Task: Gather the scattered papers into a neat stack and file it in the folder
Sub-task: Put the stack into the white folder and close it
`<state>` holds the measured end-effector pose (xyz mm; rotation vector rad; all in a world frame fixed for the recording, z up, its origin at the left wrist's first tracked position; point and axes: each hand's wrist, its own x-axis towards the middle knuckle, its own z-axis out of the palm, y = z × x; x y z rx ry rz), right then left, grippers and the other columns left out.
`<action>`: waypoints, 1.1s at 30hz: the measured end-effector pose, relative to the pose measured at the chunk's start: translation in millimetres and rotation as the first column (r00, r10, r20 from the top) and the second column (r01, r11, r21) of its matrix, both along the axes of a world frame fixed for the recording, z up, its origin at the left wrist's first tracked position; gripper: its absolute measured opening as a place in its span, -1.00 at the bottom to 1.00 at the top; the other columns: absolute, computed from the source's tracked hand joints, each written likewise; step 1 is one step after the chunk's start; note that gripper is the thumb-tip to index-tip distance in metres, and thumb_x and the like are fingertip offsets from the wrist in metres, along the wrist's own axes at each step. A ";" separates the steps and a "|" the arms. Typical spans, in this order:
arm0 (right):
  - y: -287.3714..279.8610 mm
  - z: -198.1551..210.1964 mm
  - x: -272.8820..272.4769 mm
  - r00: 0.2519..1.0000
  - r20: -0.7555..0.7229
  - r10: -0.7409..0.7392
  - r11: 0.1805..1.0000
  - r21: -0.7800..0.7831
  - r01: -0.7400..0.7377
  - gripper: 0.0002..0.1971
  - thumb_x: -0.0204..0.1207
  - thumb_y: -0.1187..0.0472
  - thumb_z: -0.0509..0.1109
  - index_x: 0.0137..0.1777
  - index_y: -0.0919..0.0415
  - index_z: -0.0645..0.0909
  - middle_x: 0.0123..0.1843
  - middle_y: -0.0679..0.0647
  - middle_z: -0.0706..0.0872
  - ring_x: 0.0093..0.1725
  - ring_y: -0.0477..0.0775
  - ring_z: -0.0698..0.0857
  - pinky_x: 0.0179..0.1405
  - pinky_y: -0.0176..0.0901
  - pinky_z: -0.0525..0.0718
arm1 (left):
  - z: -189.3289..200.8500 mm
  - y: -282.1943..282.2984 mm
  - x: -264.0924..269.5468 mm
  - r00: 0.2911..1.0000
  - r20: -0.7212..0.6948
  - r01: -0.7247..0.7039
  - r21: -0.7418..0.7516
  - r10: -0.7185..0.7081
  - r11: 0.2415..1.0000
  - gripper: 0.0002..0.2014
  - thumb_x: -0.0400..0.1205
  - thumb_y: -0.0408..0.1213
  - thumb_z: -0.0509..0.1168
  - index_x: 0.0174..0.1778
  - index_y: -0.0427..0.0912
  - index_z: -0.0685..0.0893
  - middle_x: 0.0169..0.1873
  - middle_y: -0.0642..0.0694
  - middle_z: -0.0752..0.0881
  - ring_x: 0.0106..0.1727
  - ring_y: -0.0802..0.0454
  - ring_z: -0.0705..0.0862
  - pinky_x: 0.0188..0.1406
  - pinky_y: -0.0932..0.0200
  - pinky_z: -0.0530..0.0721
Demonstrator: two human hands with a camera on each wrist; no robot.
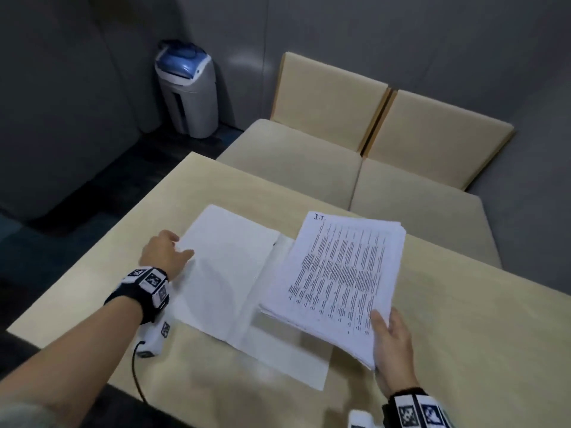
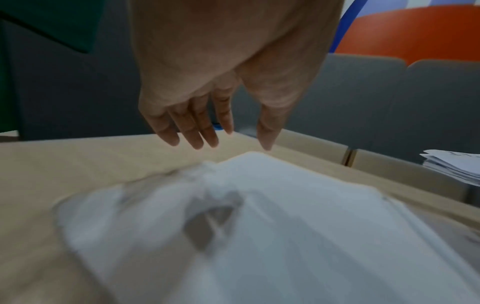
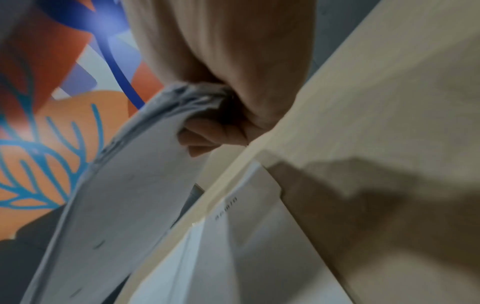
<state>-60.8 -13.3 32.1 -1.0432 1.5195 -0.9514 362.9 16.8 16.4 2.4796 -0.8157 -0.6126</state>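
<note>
Right hand (image 1: 394, 344) — thick printed paper stack (image 1: 343, 279)

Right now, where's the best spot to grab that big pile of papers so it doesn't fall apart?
Probably the near short edge of the paper stack, coming from the person's own side, as the right hand does: thumb on top, fingers curled underneath. The sheets are loose and floppy, so pinching across the whole thickness keeps them together. It hangs tilted above the open folder, not resting on it.

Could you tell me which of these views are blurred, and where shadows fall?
Head view: fairly sharp, printed stack readable as lines. Left wrist view: open folder smeared near the lens, fingers sharper. Right wrist view: soft throughout, with a dark shadow on the table.
</note>
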 end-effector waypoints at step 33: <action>20.2 -55.3 69.8 0.845 -0.534 -0.039 0.935 0.279 0.219 -0.51 0.30 0.14 0.48 0.28 0.12 0.68 0.19 0.26 0.72 0.08 0.35 0.73 0.24 0.13 0.71 | 39.8 6.9 -106.0 0.567 -0.403 0.622 -0.363 -0.718 0.694 -0.43 0.58 0.16 0.36 0.50 0.06 0.50 0.62 0.19 0.39 0.59 0.24 0.39 0.62 -0.03 0.36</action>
